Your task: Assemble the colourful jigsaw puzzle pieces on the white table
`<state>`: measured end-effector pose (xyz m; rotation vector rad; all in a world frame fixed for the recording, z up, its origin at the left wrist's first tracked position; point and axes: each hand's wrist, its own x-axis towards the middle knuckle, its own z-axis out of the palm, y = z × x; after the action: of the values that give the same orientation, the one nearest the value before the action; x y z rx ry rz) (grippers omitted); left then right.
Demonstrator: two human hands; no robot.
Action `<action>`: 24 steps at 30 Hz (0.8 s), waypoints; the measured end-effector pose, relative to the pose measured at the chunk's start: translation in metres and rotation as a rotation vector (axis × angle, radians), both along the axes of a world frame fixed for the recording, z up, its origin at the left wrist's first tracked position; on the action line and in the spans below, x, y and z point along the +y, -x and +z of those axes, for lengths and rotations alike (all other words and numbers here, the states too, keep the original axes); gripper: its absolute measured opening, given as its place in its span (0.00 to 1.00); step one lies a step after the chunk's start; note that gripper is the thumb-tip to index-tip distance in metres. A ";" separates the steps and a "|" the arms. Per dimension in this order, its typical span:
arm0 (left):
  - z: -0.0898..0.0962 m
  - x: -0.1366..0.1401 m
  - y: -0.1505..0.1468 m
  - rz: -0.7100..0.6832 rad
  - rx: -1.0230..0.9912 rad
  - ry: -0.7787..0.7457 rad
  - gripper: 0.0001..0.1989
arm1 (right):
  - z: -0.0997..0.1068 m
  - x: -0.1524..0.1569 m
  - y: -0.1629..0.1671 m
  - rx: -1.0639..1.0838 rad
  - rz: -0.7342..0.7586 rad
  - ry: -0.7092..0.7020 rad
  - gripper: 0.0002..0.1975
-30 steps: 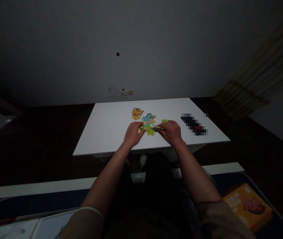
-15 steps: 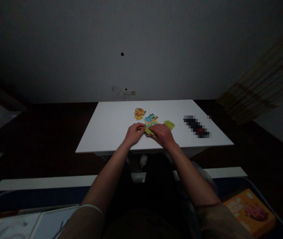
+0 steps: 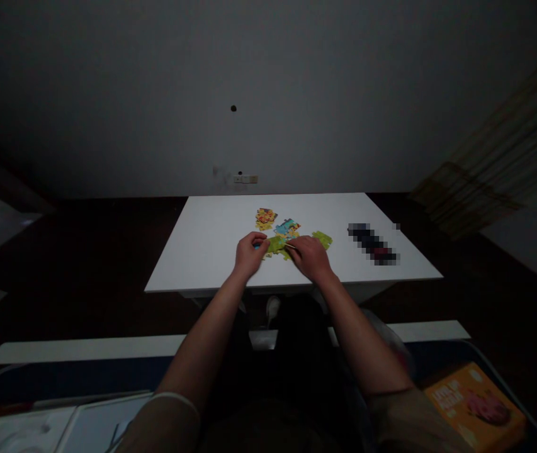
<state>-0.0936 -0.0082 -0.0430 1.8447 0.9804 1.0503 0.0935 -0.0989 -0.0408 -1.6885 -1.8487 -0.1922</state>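
Observation:
Green jigsaw pieces (image 3: pixel 276 244) are between my two hands near the front middle of the white table (image 3: pixel 202 251). My left hand (image 3: pixel 250 253) is closed, its thumb and fingers pinching the left edge of the green pieces; a bit of blue shows by its fingers. On the other side, my right hand (image 3: pixel 311 257) pinches a green jigsaw piece seen nearly edge-on, its far fingers partly hidden. Just beyond lies a blue and yellow group of joined pieces (image 3: pixel 288 228). Another green group (image 3: pixel 322 239) rests right of my right hand.
An orange and yellow pile of jigsaw pieces (image 3: pixel 265 218) lies further back. A dark, pixelated object (image 3: pixel 373 244) is on the table's right part. Beside me are an orange puzzle box (image 3: pixel 478 402) at right and an open white box (image 3: pixel 22 431) at left.
The green pieces have lifted and tilted between my hands. My right hand has drawn back from lying over them to pinching an edge, and more pieces show beneath.

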 end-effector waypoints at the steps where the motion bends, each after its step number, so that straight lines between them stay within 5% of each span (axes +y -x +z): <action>1: 0.000 0.000 -0.001 0.006 -0.006 -0.007 0.08 | 0.000 0.000 0.000 0.005 -0.026 -0.015 0.12; 6: 0.004 0.000 0.002 0.040 -0.019 -0.072 0.13 | 0.001 0.003 0.002 0.015 -0.094 -0.056 0.14; 10: 0.013 -0.002 0.031 0.087 0.047 -0.154 0.14 | 0.003 0.002 0.001 0.022 -0.067 -0.067 0.13; 17: 0.011 -0.011 0.102 0.061 0.317 -0.278 0.12 | -0.004 0.001 -0.007 0.045 -0.007 -0.113 0.08; 24: 0.009 -0.018 0.109 0.018 0.586 -0.349 0.12 | -0.005 0.002 -0.005 0.058 0.005 -0.153 0.08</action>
<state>-0.2031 -0.0266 -0.0338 2.5185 1.1957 0.7283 0.0988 -0.0967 -0.0454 -1.5688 -1.7499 -0.2726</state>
